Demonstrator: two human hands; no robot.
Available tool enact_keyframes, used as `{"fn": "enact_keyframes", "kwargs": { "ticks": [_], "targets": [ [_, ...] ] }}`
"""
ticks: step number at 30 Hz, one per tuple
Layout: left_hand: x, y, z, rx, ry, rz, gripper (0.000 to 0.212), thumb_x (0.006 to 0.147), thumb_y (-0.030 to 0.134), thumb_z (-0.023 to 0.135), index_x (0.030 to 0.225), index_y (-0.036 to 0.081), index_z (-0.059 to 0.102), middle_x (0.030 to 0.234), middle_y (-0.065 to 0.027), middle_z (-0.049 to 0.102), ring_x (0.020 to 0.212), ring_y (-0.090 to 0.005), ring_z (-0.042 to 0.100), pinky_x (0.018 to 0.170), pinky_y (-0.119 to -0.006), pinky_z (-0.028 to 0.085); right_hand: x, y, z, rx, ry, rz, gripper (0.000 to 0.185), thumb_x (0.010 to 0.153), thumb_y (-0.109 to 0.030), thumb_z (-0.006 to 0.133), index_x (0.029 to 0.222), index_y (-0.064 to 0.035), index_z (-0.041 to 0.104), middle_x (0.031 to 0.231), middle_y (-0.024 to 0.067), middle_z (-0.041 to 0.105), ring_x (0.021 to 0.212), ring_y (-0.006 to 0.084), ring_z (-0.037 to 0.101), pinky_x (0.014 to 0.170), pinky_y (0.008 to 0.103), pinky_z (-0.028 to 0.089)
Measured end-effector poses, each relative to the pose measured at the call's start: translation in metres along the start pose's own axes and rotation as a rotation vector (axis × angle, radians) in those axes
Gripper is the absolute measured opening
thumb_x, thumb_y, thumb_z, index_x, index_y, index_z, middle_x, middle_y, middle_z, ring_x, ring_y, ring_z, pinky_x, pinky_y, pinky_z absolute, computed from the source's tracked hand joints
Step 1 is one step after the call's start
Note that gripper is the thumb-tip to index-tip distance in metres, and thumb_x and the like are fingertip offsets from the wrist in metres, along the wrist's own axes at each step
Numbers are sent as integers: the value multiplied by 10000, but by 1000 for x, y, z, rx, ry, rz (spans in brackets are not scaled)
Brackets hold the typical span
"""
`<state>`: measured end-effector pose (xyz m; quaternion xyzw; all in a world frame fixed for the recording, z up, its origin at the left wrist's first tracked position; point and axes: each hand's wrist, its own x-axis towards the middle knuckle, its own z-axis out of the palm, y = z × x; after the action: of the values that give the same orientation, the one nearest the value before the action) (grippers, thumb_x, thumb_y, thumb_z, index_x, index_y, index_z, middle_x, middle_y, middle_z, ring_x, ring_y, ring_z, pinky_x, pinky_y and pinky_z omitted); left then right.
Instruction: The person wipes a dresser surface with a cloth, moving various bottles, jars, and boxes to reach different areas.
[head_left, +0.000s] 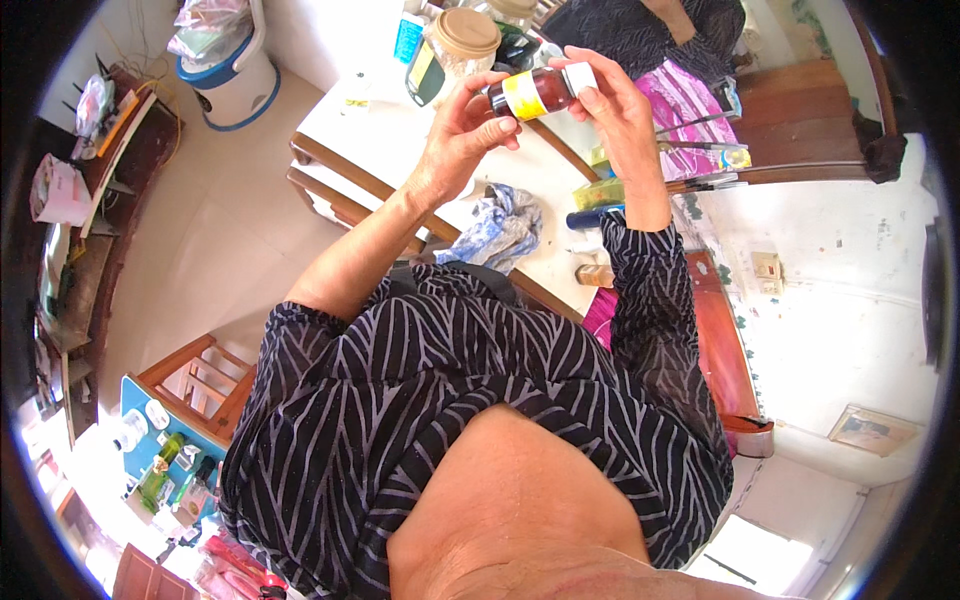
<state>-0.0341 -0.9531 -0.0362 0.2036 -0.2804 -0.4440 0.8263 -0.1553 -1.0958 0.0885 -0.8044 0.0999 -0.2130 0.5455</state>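
An amber bottle (553, 88) with a yellow label and a white cap (580, 77) lies tilted on its side between my two hands, above a white-topped table (345, 146). My left hand (472, 131) grips the bottle's base end between thumb and fingers. The thumb and fingers of my right hand (619, 97) are round the white cap. Behind the bottle stands a clear jar (459, 56) with a tan lid. A crumpled blue and white cloth (504, 225) lies on the table nearer to my body.
A dark blue cylindrical object (592, 217), a green box (598, 193) and a small brown box (595, 275) lie at the table's right side. A mirror (795, 97) stands beyond them. A white bin with a blue rim (225, 82) stands on the floor at the upper left.
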Motion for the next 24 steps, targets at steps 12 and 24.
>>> {"fn": "enact_keyframes", "kwargs": {
  "ticks": [12, 24],
  "targets": [
    [1, -8, 25, 151, 53, 207, 615, 873, -13, 720, 1352, 93, 348, 1273, -133, 522, 1077, -217, 615, 914, -367, 569, -9, 22, 25, 317, 78, 78, 549, 878, -34, 707, 1379, -23, 483, 1275, 78, 596, 1168, 165, 579, 1026, 322, 463],
    [-2, -2, 32, 192, -32, 264, 520, 947, 48, 638, 1368, 44, 332, 1328, -141, 430, 1102, -242, 601, 961, -387, 542, -4, 22, 21, 553, 35, 106, 482, 903, -92, 711, 1340, -46, 514, 1250, 69, 606, 1126, 170, 602, 990, 353, 505]
  ]
}}
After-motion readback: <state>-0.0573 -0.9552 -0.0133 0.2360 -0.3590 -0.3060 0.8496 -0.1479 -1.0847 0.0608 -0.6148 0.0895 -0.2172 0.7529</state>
